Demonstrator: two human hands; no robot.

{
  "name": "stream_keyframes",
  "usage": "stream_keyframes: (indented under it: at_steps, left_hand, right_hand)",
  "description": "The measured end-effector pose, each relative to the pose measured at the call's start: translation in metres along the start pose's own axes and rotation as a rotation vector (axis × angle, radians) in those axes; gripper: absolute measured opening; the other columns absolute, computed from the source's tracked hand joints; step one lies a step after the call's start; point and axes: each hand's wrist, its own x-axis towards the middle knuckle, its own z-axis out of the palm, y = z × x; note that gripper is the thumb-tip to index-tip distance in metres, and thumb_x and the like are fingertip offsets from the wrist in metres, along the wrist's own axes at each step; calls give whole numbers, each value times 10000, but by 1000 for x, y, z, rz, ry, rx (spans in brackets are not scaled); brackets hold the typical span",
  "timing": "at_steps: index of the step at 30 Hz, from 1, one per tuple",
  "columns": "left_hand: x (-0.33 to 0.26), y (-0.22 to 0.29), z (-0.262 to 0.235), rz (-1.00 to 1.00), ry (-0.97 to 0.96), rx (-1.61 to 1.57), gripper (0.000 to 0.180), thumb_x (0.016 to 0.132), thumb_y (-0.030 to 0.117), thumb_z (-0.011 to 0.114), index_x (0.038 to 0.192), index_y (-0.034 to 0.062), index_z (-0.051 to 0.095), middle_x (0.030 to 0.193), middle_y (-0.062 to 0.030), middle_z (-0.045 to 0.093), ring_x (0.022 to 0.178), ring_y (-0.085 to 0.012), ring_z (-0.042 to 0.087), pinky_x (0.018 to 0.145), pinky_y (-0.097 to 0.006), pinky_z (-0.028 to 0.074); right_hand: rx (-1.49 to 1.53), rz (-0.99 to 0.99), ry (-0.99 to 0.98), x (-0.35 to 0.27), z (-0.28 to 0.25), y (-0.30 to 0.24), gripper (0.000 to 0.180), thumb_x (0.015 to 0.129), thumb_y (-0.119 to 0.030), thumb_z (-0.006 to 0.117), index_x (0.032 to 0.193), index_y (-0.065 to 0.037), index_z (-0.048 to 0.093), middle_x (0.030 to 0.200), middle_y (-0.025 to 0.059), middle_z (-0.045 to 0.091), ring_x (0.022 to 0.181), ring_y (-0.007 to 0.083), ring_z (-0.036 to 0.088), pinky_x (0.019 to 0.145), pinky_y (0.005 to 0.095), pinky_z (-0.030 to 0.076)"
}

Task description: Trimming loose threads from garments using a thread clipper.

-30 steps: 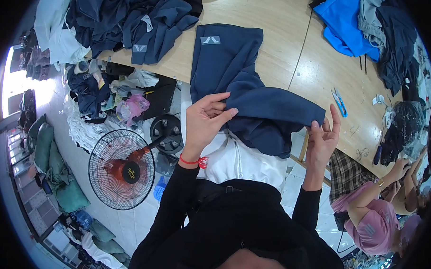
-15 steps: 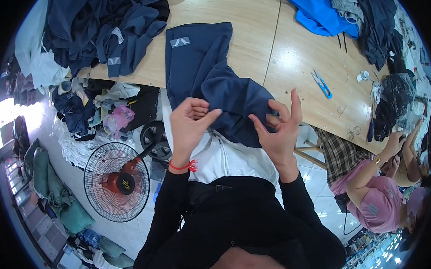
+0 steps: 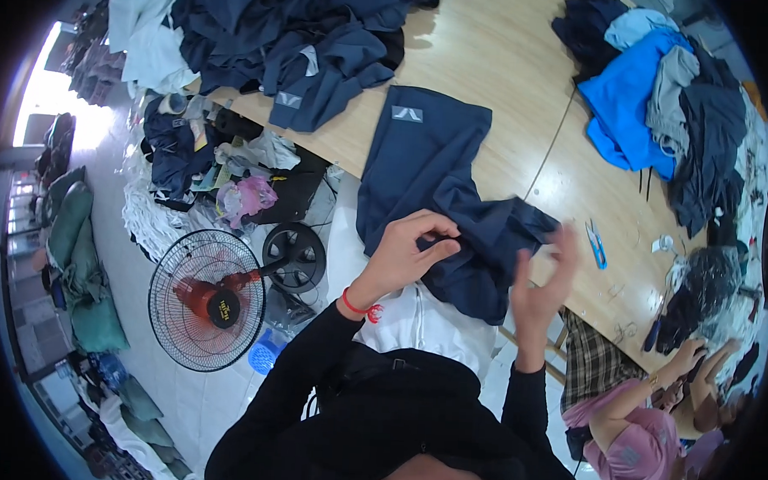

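Observation:
A navy garment [image 3: 420, 173] with a small grey patch near its far end lies over the near table edge and hangs down to my lap. Its near part is bunched in folds. Above those folds, my left hand [image 3: 409, 251] has curled fingers, with thumb and forefinger tips brought together; whatever is between them is too small to make out. A red string bracelet is on that wrist. My right hand [image 3: 545, 284] is raised at the garment's right edge. Its thumb and fingers are spread, the fingers smeared by motion, and no held thing shows.
Blue-handled thread snips [image 3: 598, 245] lie on the wooden table [image 3: 523, 143] to the right. Navy garments [image 3: 281, 42] are heaped at the far left, blue and grey clothes [image 3: 630, 105] at the far right. A floor fan [image 3: 208, 302] stands left; a co-worker in pink [image 3: 635, 443] is at right.
The whole view has shifted, so the table and garment appear farther right and lower. My left thumb and forefinger have come together; my right hand has moved away from the cloth with fingers spread.

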Motion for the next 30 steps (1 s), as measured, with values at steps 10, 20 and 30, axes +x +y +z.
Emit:
stream_keyframes:
  at_steps: [10, 20, 30]
  left_hand:
    - [80, -42, -28, -68, 442, -120, 303, 1050, 96, 725, 1315, -38, 665, 1040, -129, 750, 801, -171, 757, 670, -299, 610]
    - [125, -79, -75, -229, 523, 28, 214, 1029, 145, 777, 1138, -33, 733, 892, -53, 720, 757, -107, 677, 643, -241, 520]
    - [13, 39, -37, -158, 294, -423, 123, 1077, 98, 706, 1140, 19, 637, 981, 20, 668, 872, -44, 576, 808, -202, 463]
  right_hand:
    - [280, 139, -84, 31, 50, -1, 155, 992, 33, 705, 1127, 8, 776, 993, 127, 777, 824, 208, 756, 752, 327, 592]
    - [262, 116, 157, 51, 4, 2, 388, 1007, 27, 696, 1393, -5, 680, 1628, 208, 511, 1363, 313, 636, 1035, 389, 579]
    - [638, 122, -135, 36, 22, -55, 388, 961, 52, 727, 1344, -6, 740, 1343, 175, 741, 1065, 234, 746, 876, 321, 593]
